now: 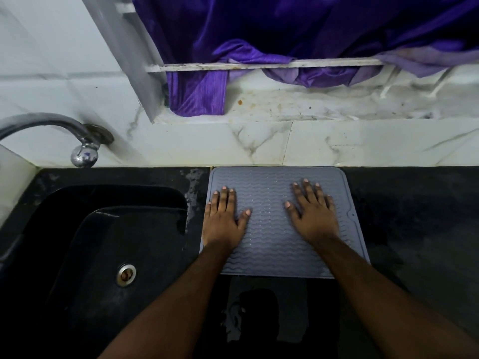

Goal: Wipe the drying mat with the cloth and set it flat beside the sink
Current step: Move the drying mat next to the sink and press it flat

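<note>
From the head camera, looking down: a grey, square rubbery drying mat with wavy ridges (272, 229) lies flat on the black stone bench (414, 216). It sits just to the right of the black sink (103, 229), and its far edge touches the white marble wall (259, 149).

The left hand (224, 218) rests on the left side of the mat, close to the edge by the sink. Its fingers are straight and lie close together, with the thumb out to the side. The right hand (315, 215) rests on the right side of the mat with its fingers spread a little. Both palms face down and hold nothing. They seem to be pushing the mat flat.

I think the mat is soft and bendy, like rubber, and light. It would flop if you lifted it by one corner. Tiny shiny dots between the ridges may be water, so it could be a bit slippery. A good way to pick it up would be to pinch two side edges, one in each hand.

I cannot see any cloth here. A silver tap (64, 130) sticks out over the sink, and a purple curtain (285, 35) hangs behind.
</note>
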